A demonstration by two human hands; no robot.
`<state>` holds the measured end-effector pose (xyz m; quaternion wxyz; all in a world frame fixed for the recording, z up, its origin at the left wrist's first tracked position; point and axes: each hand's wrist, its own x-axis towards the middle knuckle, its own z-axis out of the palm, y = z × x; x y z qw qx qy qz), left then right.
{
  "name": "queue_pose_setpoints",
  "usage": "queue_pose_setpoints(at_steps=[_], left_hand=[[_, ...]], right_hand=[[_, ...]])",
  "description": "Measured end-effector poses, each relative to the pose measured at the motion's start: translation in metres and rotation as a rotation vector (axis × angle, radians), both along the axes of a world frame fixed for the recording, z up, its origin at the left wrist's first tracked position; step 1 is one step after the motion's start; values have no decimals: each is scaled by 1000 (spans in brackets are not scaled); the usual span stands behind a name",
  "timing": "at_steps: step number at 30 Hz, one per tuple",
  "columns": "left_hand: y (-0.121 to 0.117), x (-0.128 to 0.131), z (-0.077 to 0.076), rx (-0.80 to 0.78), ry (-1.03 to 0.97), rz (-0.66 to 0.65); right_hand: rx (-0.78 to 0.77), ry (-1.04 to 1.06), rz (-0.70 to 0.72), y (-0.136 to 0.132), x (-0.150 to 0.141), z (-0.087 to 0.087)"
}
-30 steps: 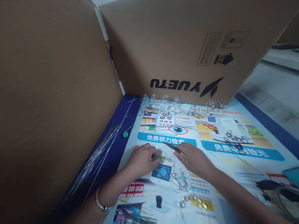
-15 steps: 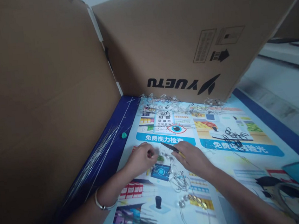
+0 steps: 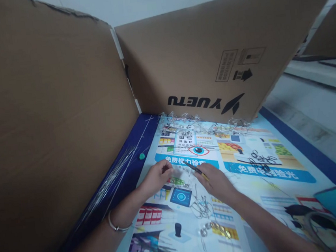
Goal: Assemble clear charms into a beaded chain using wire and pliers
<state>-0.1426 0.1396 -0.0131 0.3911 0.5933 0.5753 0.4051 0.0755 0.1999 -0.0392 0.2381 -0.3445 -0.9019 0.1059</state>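
Note:
My right hand (image 3: 216,181) is closed round a pair of slim pointed pliers (image 3: 196,169) with dark jaws and yellowish handles. Their tips point up and left, towards my left hand. Thumb and fingers pressed together, my left hand (image 3: 156,177) pinches something too small to make out. Clear beads (image 3: 182,183) lie in the gap between the two hands. Nearer to me, below the pliers, is a loose tangle of thin wire pieces (image 3: 202,206). A curved row of clear and gold-coloured beads (image 3: 215,227) on wire rests closer still.
Cardboard walls (image 3: 197,56) stand at the back and left. Many clear beaded pieces (image 3: 185,120) line the back wall's foot. Black rings (image 3: 262,160) lie at the right, long thin wires (image 3: 111,183) at the left near a green lump (image 3: 141,156). A printed sheet (image 3: 173,242) covers the table.
The camera view has tilted up a little. My left hand has turned slightly, with its fingers nearer the pliers' tips. The pliers stay in my right hand.

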Motion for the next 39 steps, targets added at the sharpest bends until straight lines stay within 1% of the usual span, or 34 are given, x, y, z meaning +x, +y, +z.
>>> queue_pose_setpoints(at_steps=[4,7,14,18,20,22,25,27,29,30,31,33,34,36,37,39], left_hand=[[3,-4,-1,-54,-109,8],[6,-7,-2,-79,-157,-16],[6,-11,-6,-130,14,-49],[5,-12,-2,-174,45,-72],[6,-15,0,-176,83,-60],[8,-21,2,-154,198,-9],[9,-30,8,-104,502,42],[4,-32,19,-60,692,32],[-4,-28,32,-7,812,34],[-9,-23,38,32,823,9],[-15,-17,44,54,807,-47],[-26,0,49,58,735,-225],[-31,8,49,39,696,-313],[-39,25,43,-7,670,-416],[-41,33,38,-33,667,-432],[-42,44,27,-54,674,-414]], right_hand=[[-17,23,-7,0,0,1],[-27,27,-14,0,-1,1],[-46,33,-6,0,-1,3],[-60,41,-5,0,0,2],[-64,51,-7,0,0,1],[-73,57,-8,1,0,0],[-94,67,-10,3,0,-1],[-109,81,-17,3,0,0],[-127,100,-23,4,0,2],[-137,111,-26,4,0,3],[-146,122,-29,4,0,4],[-161,142,-34,5,0,6],[-166,152,-37,6,1,6],[-174,173,-39,7,1,6],[-178,184,-40,7,2,5],[-183,208,-40,9,2,4]])
